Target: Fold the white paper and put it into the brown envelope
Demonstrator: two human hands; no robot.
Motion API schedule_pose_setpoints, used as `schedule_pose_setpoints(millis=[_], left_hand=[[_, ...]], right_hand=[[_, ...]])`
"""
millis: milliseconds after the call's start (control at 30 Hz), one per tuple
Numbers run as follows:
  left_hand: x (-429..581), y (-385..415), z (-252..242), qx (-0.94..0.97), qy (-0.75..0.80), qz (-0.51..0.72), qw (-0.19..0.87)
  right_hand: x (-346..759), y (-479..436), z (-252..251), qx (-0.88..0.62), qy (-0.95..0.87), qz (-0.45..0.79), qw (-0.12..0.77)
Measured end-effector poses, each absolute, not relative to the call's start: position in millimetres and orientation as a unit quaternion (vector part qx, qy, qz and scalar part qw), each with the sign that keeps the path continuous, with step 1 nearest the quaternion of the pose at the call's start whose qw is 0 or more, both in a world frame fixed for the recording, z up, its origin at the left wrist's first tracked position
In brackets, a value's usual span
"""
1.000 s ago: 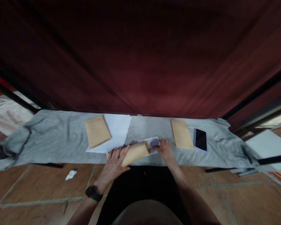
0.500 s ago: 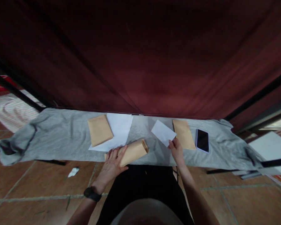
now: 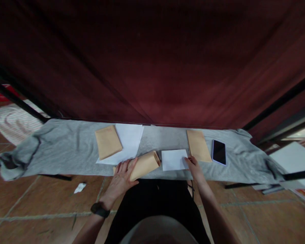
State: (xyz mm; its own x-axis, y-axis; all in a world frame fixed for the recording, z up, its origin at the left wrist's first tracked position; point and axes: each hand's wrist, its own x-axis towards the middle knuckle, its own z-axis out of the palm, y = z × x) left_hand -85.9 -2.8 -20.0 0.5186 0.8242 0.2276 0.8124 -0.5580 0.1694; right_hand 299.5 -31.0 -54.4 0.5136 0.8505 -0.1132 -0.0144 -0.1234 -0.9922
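Observation:
My left hand (image 3: 122, 176) grips a brown paper envelope (image 3: 145, 165), fingers over its top and thumb along the near side. The envelope bulges, and its mouth gapes toward the right. Between thumb and fingers, my right hand (image 3: 195, 168) pinches the right edge of a folded-size piece of white paper (image 3: 174, 160). This paper lies level, its left edge close beside the envelope's mouth. Whether its edge touches the mouth, I cannot tell. Another brown envelope (image 3: 199, 145) lies flat just beyond my right hand.
A grey cloth (image 3: 68, 145) covers the narrow bench. On its left, brown envelopes (image 3: 108, 142) rest partly over white sheets (image 3: 130, 139). A phone (image 3: 219, 152) lies at the right. A dark red curtain (image 3: 152, 84) hangs behind, and black metal bars (image 3: 282, 101) stand at both sides.
The white paper has turned from a slant to level and come nearer, toward the envelope's mouth, with my right hand slightly lower. My left hand and its envelope have stayed put.

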Motion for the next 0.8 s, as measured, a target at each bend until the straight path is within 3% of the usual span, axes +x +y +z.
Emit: schedule_pose_setpoints(millis=[200,467,800], left_hand=[[-86,-3,-19,0.869,0.474,0.141,0.023],[-85,-4,-18,0.869,0.475,0.136,0.025],[-84,-5,-18,0.871,0.473,0.131,0.026]], right_hand=[[296,-13,-69,-0.646,-0.327,0.351,0.594],[281,-19,-42,-0.609,-0.325,0.326,0.645],[276,-33,-30,-0.632,-0.462,0.304,0.543]])
